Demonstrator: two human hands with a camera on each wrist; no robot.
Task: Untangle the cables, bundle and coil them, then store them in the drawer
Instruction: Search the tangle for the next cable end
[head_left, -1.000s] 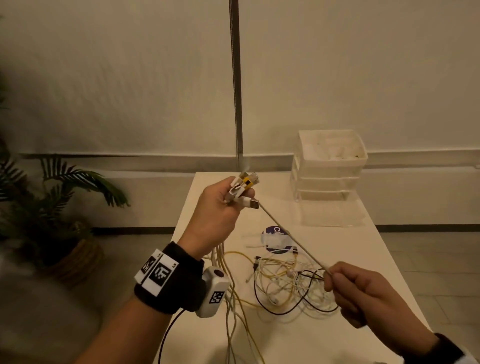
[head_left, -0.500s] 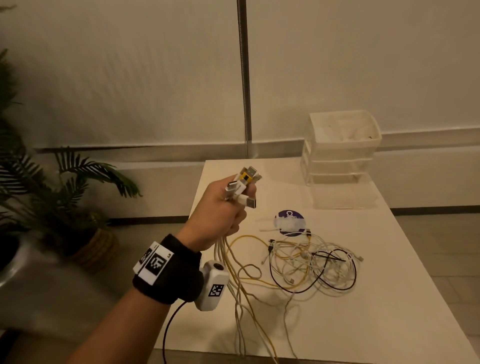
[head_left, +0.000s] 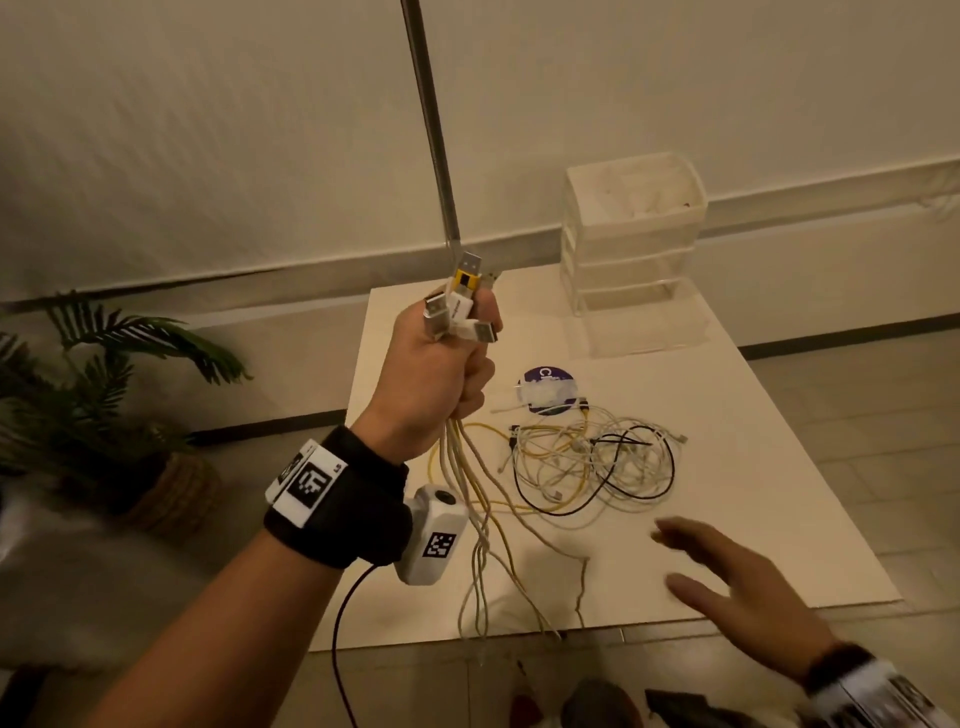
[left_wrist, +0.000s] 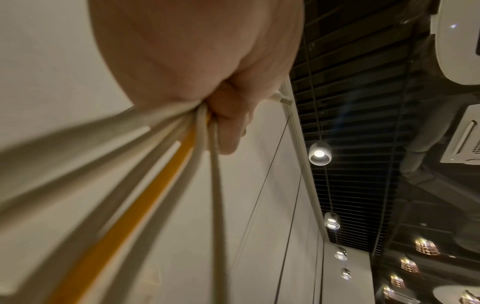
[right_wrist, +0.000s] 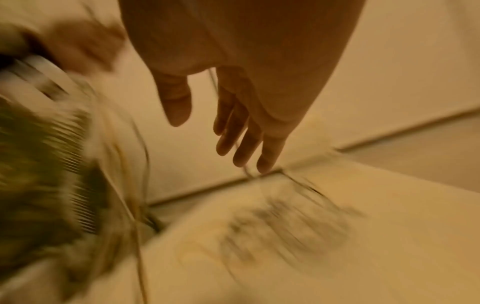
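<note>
My left hand (head_left: 441, 374) is raised above the table's left side and grips a bundle of cables (head_left: 470, 478) near their USB plugs (head_left: 460, 304), which stick up from the fist. The white and yellow strands (left_wrist: 145, 185) hang down past the wrist over the table's front edge. A tangled pile of white, yellow and black cables (head_left: 592, 457) lies in the middle of the white table (head_left: 753, 493). My right hand (head_left: 727, 582) hovers with fingers spread and straight near the table's front right, holding nothing. A clear plastic drawer unit (head_left: 634, 249) stands at the back right.
A round purple and white disc (head_left: 548, 389) lies behind the pile. A potted palm (head_left: 104, 395) in a woven basket stands on the floor to the left. A metal pole (head_left: 431, 124) rises behind the table. The right wrist view is blurred by motion.
One second ago my right hand pulled a cable taut from the left fist; it let go, left the view, and now comes back with fingers spread. The left hand keeps gripping the bundle.
</note>
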